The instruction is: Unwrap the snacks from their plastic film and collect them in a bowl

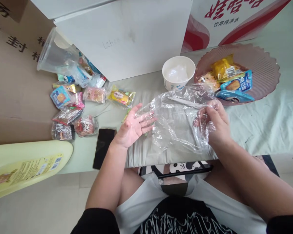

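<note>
A clear plastic bag hangs spread out above the cloth-covered table. My right hand is closed on its right end, fingers bunched around the film. My left hand is open at the bag's left side, palm up and fingers spread, with the film touching or very near the fingertips. A white plastic strip or utensil shows at the bag's upper part; whether it lies inside cannot be made out. Beyond the bag stands a white paper bowl with crumpled clear plastic in it. A yellow-wrapped snack lies beyond my left hand.
At the right, a pink scalloped bowl holds several wrapped snacks. More packets cluster at the left near a tilted clear plastic tub. A phone lies by my left forearm. White boxes line the back; a yellow container stands front left.
</note>
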The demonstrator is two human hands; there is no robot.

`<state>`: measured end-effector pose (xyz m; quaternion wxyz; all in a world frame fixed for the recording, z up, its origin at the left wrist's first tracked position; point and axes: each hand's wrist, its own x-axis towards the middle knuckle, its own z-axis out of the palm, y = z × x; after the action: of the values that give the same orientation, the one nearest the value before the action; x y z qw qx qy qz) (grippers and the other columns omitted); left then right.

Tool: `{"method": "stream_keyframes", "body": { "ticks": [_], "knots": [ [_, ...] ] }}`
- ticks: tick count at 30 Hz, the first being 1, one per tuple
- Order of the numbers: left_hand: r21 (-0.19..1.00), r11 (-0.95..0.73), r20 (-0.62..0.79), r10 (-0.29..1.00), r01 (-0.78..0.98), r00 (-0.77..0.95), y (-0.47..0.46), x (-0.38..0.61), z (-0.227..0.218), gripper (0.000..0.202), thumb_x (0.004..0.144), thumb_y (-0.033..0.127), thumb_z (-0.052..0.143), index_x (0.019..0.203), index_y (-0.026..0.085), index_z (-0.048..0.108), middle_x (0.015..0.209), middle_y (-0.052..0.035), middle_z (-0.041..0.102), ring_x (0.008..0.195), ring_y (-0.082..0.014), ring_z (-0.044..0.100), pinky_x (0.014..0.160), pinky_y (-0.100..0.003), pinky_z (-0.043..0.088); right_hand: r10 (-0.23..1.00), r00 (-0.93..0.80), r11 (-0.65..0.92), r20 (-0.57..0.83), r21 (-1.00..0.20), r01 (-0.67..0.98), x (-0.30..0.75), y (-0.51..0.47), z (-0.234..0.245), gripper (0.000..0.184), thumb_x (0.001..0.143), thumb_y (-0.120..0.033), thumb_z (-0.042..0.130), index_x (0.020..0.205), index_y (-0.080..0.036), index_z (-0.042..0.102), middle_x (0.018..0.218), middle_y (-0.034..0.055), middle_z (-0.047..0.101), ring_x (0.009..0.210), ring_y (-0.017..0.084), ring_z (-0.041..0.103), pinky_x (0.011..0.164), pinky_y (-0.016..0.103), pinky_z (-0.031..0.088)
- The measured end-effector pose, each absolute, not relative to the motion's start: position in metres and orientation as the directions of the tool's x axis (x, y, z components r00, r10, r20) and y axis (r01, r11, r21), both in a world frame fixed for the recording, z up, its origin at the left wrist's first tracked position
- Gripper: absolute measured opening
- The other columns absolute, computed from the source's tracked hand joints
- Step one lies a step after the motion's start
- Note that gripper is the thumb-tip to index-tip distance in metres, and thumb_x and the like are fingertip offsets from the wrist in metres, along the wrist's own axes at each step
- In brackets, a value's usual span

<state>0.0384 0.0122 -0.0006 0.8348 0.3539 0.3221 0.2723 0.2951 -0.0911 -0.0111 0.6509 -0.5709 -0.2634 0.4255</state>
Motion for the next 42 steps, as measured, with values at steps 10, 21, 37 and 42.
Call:
{"method": "stream_keyframes", "body": {
  "ticks": [10,21,37,42],
  "knots": [
    [0.851,0.334,-0.254,0.937,-0.405,0.238,0.026,0.031,-0.008,0.046,0.065,0.023,0.089,0.105,0.025,0.065,0.081,0.0041,0.075,0.064,-0.0073,0.068,0.055,-0.015,0.051,0.871,0.424,-0.102,-0.251,-0.934,-0.342,0.292,-0.087,-0.018,0.043,0.082,-0.051,0.077,0.089,-0.029,0.042,0.065,-0.0086,0.054,0.036,0.005,0.029,0.034,0.023,0.016],
    [0.820,0.572,-0.521,0.754,-0.010,0.401,0.011,0.041,0.004,0.035,0.067,0.035,0.086,0.091,0.014,0.072,0.084,-0.0092,0.079,0.074,-0.0199,0.076,0.066,-0.027,0.058,0.866,0.453,-0.107,-0.212,-0.963,-0.245,0.290,-0.086,-0.023,0.039,0.087,-0.051,0.070,0.092,-0.029,0.038,0.066,-0.0079,0.053,0.040,0.008,0.039,0.036,0.023,0.027],
    [0.918,0.390,-0.378,0.809,0.071,0.450,0.018,0.026,0.011,0.025,0.063,0.035,0.087,0.067,0.015,0.074,0.058,-0.0029,0.066,0.053,-0.0119,0.060,0.051,-0.022,0.049,0.810,0.574,-0.064,-0.118,-0.992,-0.113,0.300,-0.089,-0.026,0.027,0.095,-0.052,0.061,0.092,-0.030,0.046,0.052,-0.0086,0.044,0.036,0.011,0.037,0.035,0.029,0.020],
    [0.923,0.378,-0.369,0.806,0.079,0.463,0.020,0.022,0.007,0.034,0.066,0.041,0.087,0.055,0.015,0.068,0.047,0.0000,0.055,0.043,-0.0078,0.048,0.046,-0.021,0.041,0.766,0.632,-0.037,-0.117,-0.990,-0.139,0.301,-0.086,-0.026,0.030,0.091,-0.054,0.066,0.099,-0.031,0.049,0.046,-0.0099,0.039,0.033,0.012,0.034,0.034,0.030,0.020]
  ]
}}
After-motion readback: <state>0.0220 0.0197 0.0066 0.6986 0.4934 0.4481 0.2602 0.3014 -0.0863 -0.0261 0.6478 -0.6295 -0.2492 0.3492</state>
